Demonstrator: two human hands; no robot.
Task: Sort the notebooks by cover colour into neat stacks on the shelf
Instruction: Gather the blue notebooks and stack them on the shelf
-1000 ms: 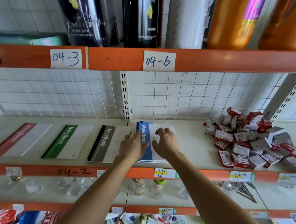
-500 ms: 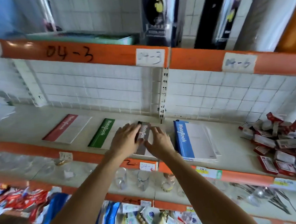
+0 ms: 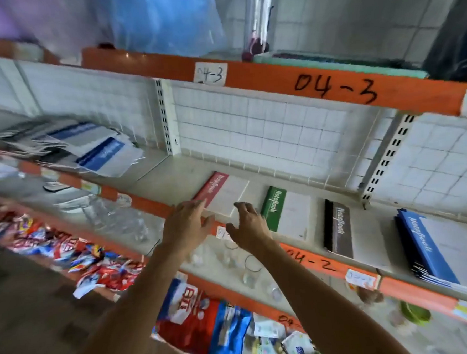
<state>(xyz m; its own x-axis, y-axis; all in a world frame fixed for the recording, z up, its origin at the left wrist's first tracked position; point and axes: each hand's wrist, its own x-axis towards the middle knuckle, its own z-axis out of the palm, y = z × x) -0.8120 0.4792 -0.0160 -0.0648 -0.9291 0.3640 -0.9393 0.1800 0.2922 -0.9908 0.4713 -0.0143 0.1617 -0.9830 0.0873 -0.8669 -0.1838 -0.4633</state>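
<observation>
Four notebook stacks lie in a row on the shelf (image 3: 172, 177): red (image 3: 222, 192), green (image 3: 286, 213), black (image 3: 338, 229) and blue (image 3: 433, 249). A loose, jumbled pile of notebooks (image 3: 88, 148), blue and black covers showing, lies further left on the shelf. My left hand (image 3: 184, 226) hovers at the red stack's near left corner, fingers spread. My right hand (image 3: 247, 225) hangs just in front of that stack's near right corner, fingers loosely bent. Neither hand holds anything.
An orange shelf rail (image 3: 314, 265) marked 04-2 runs along the front edge. Clear glasses (image 3: 231, 256) stand on the shelf below, snack packets (image 3: 197, 324) lower still. A white wire grid (image 3: 251, 126) backs the shelf, and an upper orange beam (image 3: 331, 88) hangs overhead.
The view has swung left. Both hands left the black stack and moved left past the green one to the red stack. The jumbled pile at far left has come into view.
</observation>
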